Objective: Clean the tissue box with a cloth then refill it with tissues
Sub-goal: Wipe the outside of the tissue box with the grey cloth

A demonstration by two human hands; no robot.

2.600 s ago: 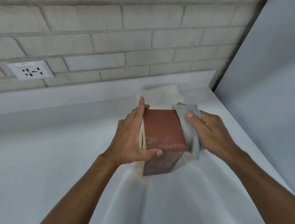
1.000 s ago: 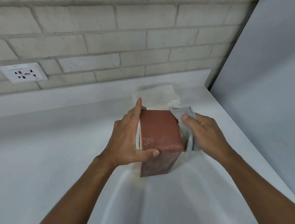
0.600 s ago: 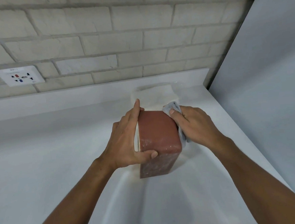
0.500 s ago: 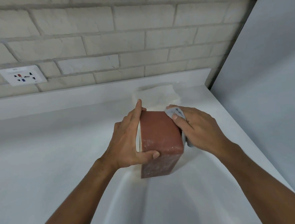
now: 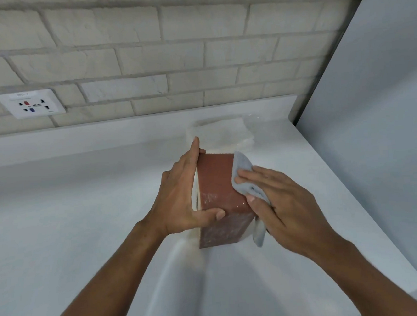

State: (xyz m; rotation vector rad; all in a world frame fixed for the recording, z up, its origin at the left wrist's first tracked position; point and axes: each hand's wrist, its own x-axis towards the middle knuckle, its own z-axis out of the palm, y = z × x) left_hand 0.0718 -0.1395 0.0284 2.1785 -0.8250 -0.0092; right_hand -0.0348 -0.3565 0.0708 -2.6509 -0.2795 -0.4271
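A reddish-brown tissue box (image 5: 215, 182) stands on its side on the white counter (image 5: 69, 206). My left hand (image 5: 180, 195) grips its left face, thumb hooked over the near top edge. My right hand (image 5: 278, 199) presses a light grey cloth (image 5: 243, 175) against the box's top right edge and right side, and a tail of the cloth hangs down beside the box. Behind the box lies a clear plastic pack of white tissues (image 5: 221, 134), partly hidden by the box and my left fingers.
A brick wall with a white power socket (image 5: 31, 104) rises behind the counter. A plain grey panel (image 5: 374, 120) closes the right side. The counter's right edge (image 5: 372, 219) runs diagonally near my right forearm.
My right hand has slid the cloth back and forth along the box's right side, from its far top corner to its top right edge. The left hand has kept its grip.
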